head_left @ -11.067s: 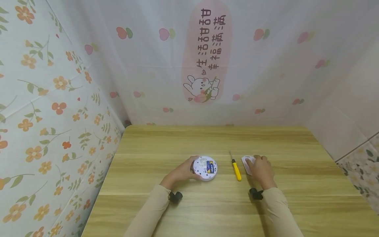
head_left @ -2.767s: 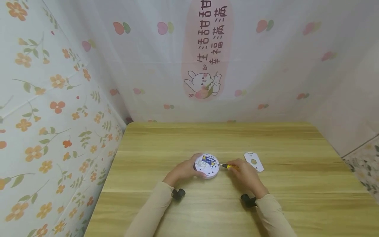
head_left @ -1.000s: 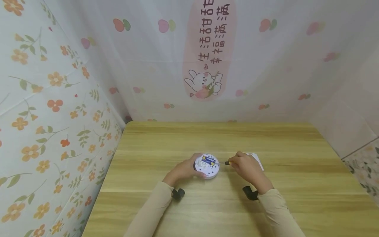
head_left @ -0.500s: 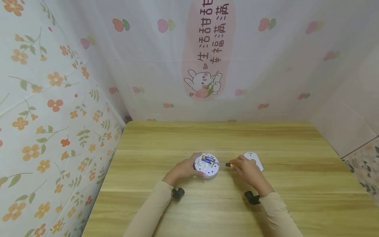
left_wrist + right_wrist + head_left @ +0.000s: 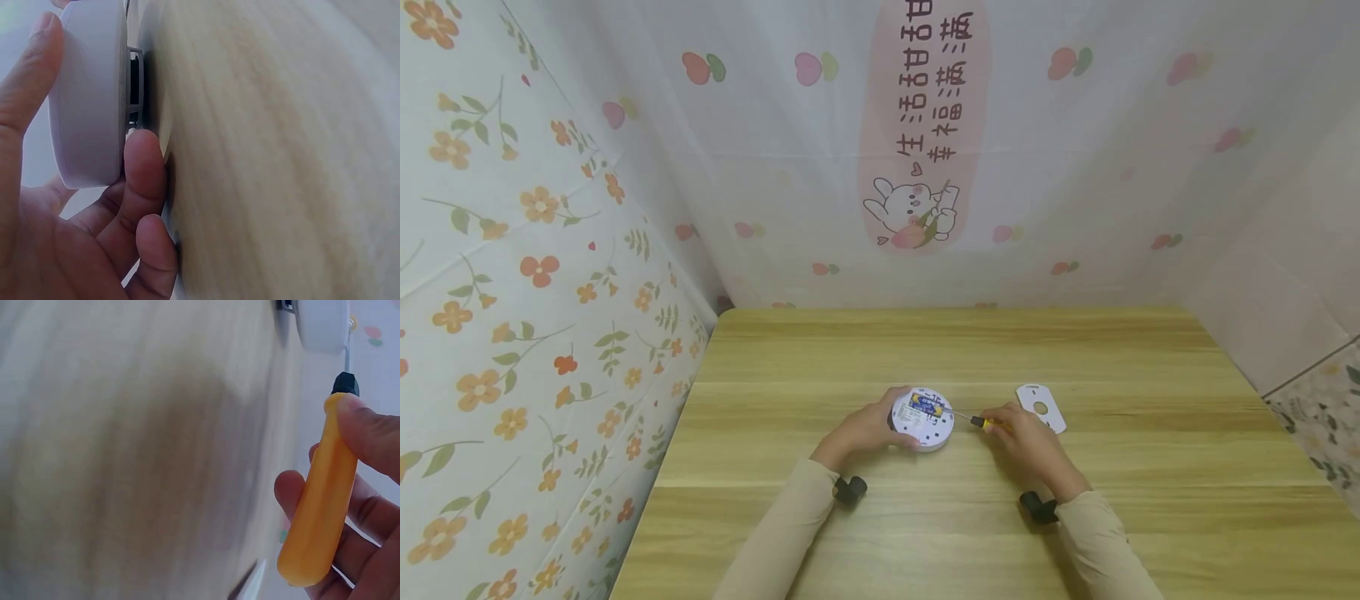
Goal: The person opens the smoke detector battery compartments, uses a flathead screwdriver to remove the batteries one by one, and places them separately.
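A round white smoke detector (image 5: 921, 429) is held back-side up in my left hand (image 5: 867, 427), just over the table. The left wrist view shows the thumb on the rim of the smoke detector (image 5: 92, 100) and fingers underneath, beside its vented part. A blue-and-yellow battery (image 5: 927, 404) lies in the detector's back. My right hand (image 5: 1028, 437) grips a yellow-handled screwdriver (image 5: 977, 421), its shaft pointing left with the tip at the battery's right end. In the right wrist view, thumb and fingers pinch the screwdriver handle (image 5: 319, 506); the tip is hidden behind the detector's edge.
A white mounting plate (image 5: 1054, 412) with a round hole lies flat just beyond my right hand. The wooden table (image 5: 775, 358) ends at the back against a printed curtain (image 5: 760, 183), with a flowered cloth (image 5: 572, 300) along the left side.
Earlier, my right hand left the mounting plate and picked up the screwdriver, and the detector was turned. Lately the right hand has shifted slightly, its tool staying at the battery's end.
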Tool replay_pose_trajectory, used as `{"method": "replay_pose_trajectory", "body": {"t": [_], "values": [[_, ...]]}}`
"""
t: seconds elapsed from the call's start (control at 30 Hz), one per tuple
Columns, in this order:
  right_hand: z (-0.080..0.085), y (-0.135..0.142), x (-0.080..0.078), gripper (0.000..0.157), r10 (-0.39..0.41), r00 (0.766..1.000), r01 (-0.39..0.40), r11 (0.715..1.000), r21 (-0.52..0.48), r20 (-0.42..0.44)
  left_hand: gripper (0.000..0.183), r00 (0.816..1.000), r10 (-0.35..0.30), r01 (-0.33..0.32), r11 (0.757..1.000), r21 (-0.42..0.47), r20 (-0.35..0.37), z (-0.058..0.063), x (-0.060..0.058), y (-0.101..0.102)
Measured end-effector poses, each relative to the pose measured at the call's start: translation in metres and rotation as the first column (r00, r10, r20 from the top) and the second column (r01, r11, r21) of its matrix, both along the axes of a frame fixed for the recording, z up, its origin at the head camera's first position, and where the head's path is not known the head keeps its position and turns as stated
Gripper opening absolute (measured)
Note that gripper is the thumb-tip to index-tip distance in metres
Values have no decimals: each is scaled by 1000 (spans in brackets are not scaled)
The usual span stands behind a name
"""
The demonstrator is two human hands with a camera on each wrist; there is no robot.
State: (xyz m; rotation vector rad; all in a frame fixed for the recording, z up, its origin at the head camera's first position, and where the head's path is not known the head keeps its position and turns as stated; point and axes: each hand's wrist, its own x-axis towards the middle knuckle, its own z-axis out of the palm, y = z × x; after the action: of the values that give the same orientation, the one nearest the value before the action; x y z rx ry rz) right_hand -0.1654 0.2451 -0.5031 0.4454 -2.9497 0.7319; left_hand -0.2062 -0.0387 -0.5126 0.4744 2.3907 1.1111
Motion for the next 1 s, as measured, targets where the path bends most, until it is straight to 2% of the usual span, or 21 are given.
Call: {"method": "replay_pose_trajectory", "body": {"t": [0.2,0.4,0.77,1.0], "values": [[-8,-1,1,17,-12,999,14,998,-66,40,99,1000,2,-2,1000,4,-5,-2,-1,0],[-11,-3,3,17,-18,999,23,995,-100,44,98,1000,4,-4,1000,1,-18,-4,-2,0],[-3,-6,4,18,-35,998,42,989,-142,51,99,1000,11,-11,1000,-2,-21,-3,1,0],[3,-8,7,17,-40,996,52,987,-152,79,102,997,23,-24,1000,-19,-69,-6,3,0]]}}
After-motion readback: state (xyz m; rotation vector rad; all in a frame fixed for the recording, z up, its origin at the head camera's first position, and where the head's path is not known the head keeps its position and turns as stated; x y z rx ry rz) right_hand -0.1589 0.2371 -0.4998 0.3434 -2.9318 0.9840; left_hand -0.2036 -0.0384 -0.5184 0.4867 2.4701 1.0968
